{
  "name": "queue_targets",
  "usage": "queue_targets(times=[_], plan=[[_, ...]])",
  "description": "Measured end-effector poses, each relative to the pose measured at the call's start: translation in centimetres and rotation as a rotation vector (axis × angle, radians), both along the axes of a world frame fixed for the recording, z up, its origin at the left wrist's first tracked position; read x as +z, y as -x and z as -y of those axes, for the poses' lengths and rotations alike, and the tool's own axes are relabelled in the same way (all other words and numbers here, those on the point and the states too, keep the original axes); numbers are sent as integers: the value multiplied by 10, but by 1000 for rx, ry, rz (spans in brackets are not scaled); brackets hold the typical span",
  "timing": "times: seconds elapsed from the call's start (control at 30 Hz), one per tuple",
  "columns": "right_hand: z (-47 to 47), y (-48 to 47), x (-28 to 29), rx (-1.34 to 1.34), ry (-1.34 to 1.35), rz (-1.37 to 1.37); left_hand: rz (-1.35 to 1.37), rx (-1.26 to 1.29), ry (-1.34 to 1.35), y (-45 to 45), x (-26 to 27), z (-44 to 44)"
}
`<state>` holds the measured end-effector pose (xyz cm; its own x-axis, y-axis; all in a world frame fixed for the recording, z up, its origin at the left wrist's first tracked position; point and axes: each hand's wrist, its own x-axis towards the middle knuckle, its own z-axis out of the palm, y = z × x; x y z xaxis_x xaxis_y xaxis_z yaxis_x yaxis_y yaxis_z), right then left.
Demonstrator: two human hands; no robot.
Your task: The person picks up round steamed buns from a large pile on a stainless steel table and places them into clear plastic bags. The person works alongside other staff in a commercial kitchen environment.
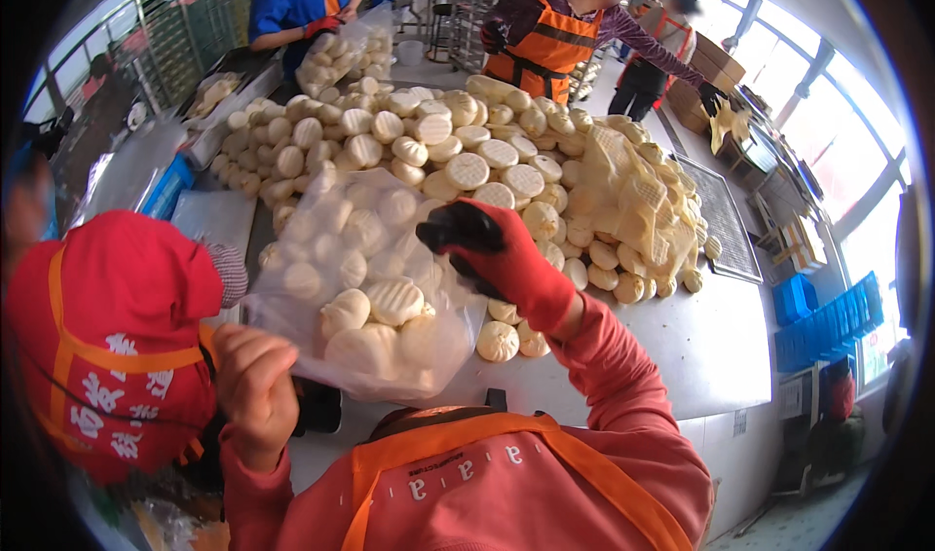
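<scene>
A clear plastic bag [438, 346] holding several pale steamed buns lies open-mouthed on the metal table in front of me. My left hand [257, 387], bare, is at the bag's lower left with its fingers curled; whether it pinches the plastic is unclear. Over the bag's right side is my right hand [504, 252], in a red glove with black palm and fingers; the fingers are bent, and the glove hides whether they grip the film. Behind the bag a large heap of buns [467, 171] covers much of the table, some round and pleated, some showing flat grid-marked bases.
Beige steamer cloths [621, 186] lie over the heap's right part, beside a mesh tray [719, 215]. A co-worker in red [117, 332] is close at my left. Across the table another co-worker handles a bag of buns [347, 51]. Blue crates [829, 317] stand far right.
</scene>
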<state>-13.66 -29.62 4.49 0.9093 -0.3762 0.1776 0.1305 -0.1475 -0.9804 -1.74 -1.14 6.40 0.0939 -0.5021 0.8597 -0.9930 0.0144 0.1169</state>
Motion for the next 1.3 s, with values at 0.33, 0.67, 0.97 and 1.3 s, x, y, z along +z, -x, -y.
queue_targets(times=[0.33, 0.67, 0.97, 1.3], plan=[[1, 11, -39, -51, -145, 6, -151, 12, -282, -4, -20, 4], [11, -48, -34, -221, -123, 30, -336, 106, -246, -39, -32, 38], [10, 29, -141, 235, -680, 215, -216, 65, -283, -7, -42, 34], [154, 151, -241, -1116, 695, -294, -204, 152, -488, 14, -30, 47]])
